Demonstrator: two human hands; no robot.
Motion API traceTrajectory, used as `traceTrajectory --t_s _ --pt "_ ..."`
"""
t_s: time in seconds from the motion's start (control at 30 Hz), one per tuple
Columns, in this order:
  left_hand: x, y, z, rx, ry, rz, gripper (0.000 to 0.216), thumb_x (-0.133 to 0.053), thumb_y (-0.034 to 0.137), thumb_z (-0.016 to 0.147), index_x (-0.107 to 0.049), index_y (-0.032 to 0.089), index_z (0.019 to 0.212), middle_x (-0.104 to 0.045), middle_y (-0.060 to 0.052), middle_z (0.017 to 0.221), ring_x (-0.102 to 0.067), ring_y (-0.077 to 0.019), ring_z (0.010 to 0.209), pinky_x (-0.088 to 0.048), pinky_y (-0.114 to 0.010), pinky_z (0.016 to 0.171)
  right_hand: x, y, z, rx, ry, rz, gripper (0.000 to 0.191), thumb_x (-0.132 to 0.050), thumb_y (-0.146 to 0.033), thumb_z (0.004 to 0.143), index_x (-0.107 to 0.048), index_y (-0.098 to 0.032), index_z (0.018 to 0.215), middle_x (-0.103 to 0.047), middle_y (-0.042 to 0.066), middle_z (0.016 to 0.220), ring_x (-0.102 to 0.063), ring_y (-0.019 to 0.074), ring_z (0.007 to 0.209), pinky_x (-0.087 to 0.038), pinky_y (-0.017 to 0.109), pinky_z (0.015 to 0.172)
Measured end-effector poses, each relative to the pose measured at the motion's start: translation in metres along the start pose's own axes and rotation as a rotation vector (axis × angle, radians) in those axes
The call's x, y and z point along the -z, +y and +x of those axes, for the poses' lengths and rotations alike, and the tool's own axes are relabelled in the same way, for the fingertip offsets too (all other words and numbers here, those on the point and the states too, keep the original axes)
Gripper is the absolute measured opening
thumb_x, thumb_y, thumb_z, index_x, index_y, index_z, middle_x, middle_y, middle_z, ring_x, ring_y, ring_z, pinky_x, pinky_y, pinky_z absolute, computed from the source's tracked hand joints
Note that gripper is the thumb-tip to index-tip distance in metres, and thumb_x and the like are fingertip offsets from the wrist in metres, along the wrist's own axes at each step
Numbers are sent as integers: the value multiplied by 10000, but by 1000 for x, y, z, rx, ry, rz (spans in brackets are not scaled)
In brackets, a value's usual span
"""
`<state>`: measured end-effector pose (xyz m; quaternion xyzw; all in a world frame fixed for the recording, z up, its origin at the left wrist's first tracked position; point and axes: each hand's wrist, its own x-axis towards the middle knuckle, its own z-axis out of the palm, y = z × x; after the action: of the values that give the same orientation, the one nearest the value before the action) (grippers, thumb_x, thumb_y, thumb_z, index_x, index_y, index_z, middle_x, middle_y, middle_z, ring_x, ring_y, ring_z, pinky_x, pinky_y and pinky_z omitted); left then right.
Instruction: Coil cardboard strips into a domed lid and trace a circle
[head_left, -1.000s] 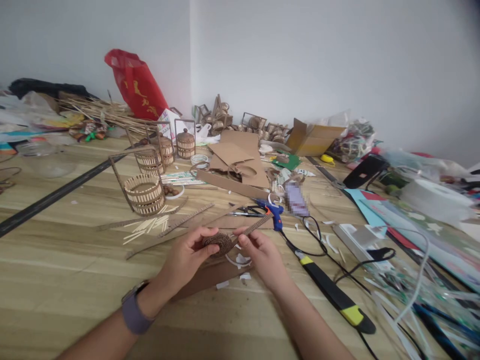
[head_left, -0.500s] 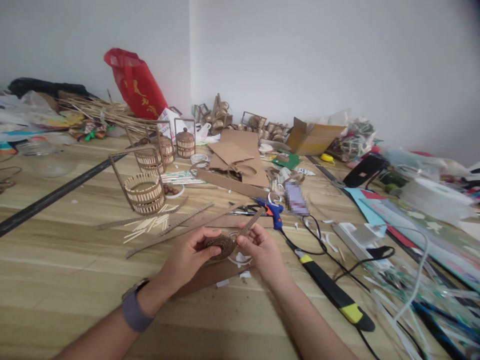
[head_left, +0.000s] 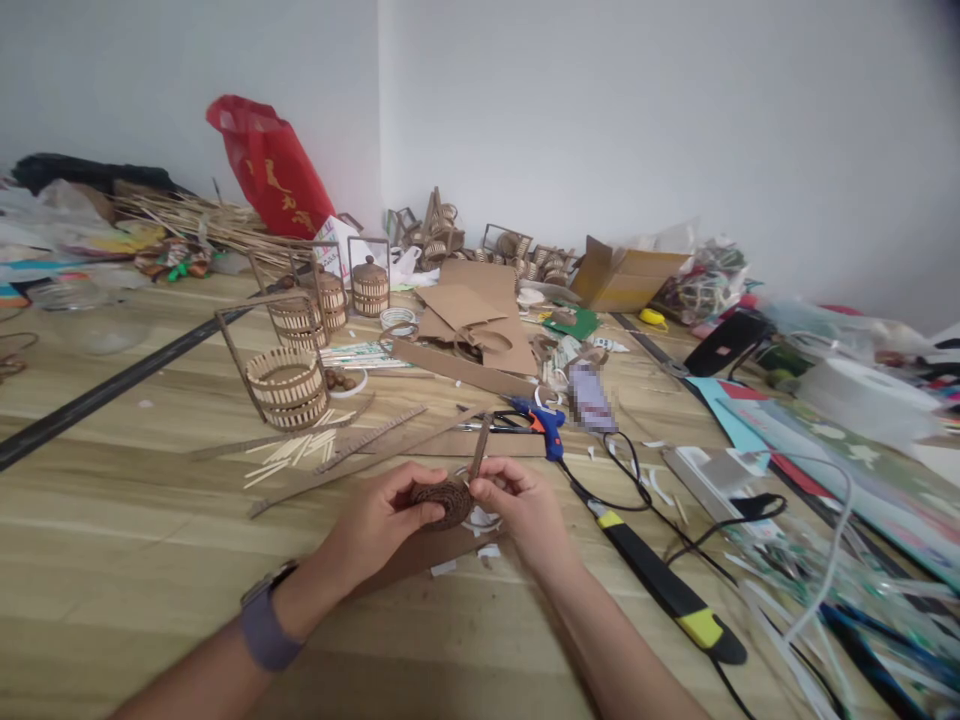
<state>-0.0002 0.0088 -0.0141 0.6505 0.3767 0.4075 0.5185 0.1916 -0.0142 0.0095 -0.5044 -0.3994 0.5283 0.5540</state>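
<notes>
A flat brown coil of corrugated cardboard strip point(head_left: 448, 503) is pinched at its left side by my left hand point(head_left: 390, 510), thumb on top. My right hand point(head_left: 521, 505) pinches the strip's free end point(head_left: 481, 445) where it leaves the coil; that end points up and away from me. Below the hands lie a white tape ring point(head_left: 480, 520), paper scraps point(head_left: 444, 568) and a brown cardboard piece point(head_left: 412, 560), partly hidden. Just beyond are loose cardboard strips point(head_left: 379, 440) and a blue glue gun point(head_left: 551, 425).
Small stick baskets point(head_left: 287, 385) with tall handles stand at the left, beside pale sticks point(head_left: 300, 450). Cardboard sheets point(head_left: 472, 300) lie at the back. On the right are a black and yellow cutter point(head_left: 667, 580), a power strip point(head_left: 712, 490) and trailing cables point(head_left: 630, 500).
The strip's free end has swung from leaning right to nearly upright. The coil has turned slightly between my hands, and both hands keep their hold.
</notes>
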Motion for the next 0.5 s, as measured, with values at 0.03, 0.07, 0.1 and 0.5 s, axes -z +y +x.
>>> traceTrajectory --t_s 0.03,0.07,0.1,0.5 --pt "0 0 0 0 -11 -7 249 -736 300 747 -740 236 987 -782 -40 1047 -722 -231 948 -563 -361 878 0 0 0 3 -5 -8 331 -926 -373 475 -727 -195 670 -659 -31 587 -512 97 522 -389 228 521" --pt "0 0 0 -1 -25 -10 252 -731 303 753 -737 237 996 -783 -36 1036 -721 -229 940 -562 -355 866 1 0 0 7 -11 -15 322 -926 -367 473 -732 -196 665 -662 -30 589 -517 99 527 -396 231 528" --pt "0 -1 0 -1 -40 -4 255 -726 306 760 -736 239 1006 -783 -32 1027 -719 -225 933 -559 -349 856 1 1 0 13 -17 -25 313 -925 -363 474 -737 -197 662 -662 -30 591 -520 100 531 -401 233 533" --pt "6 9 -3 -20 -126 175 290 -683 382 823 -725 245 1075 -774 -47 1077 -699 -249 973 -532 -353 882 9 -2 2 144 -169 -241 282 -904 -434 573 -768 -208 673 -695 2 696 -602 149 653 -480 273 623"
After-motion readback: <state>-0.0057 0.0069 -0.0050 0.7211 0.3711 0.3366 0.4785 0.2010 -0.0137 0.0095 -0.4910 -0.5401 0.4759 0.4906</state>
